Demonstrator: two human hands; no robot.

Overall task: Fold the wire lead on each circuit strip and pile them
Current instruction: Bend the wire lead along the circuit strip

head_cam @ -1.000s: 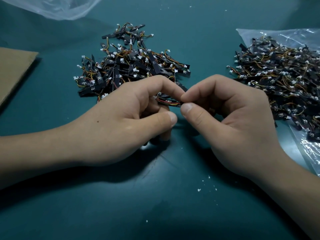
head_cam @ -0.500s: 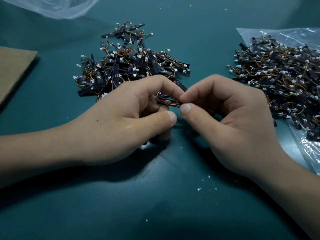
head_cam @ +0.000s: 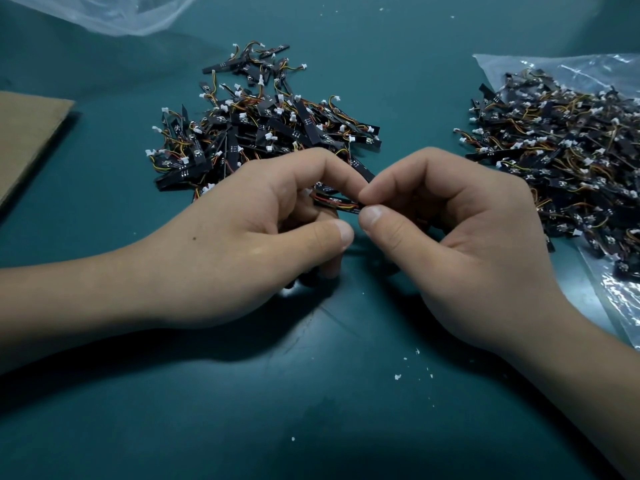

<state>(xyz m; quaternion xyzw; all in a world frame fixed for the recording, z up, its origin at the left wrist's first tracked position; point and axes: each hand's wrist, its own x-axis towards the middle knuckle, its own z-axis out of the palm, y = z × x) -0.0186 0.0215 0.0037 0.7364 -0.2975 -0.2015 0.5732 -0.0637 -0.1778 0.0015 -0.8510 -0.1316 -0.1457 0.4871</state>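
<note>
Your right hand [head_cam: 467,244] pinched the right end of the thin black circuit strip [head_cam: 350,211] with its red-orange wire lead [head_cam: 331,201], your left hand [head_cam: 242,244] gripped the other, just near the far pile of dark strips [head_cam: 263,133]; nothing had shifted, so folding seemed unfinished

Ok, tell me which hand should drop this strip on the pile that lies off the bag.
Probably the left hand: it grips the strip too, and its knuckles sit just short of that pile. The right hand pinches the strip's other end, nearer the heap on the plastic bag.
</note>
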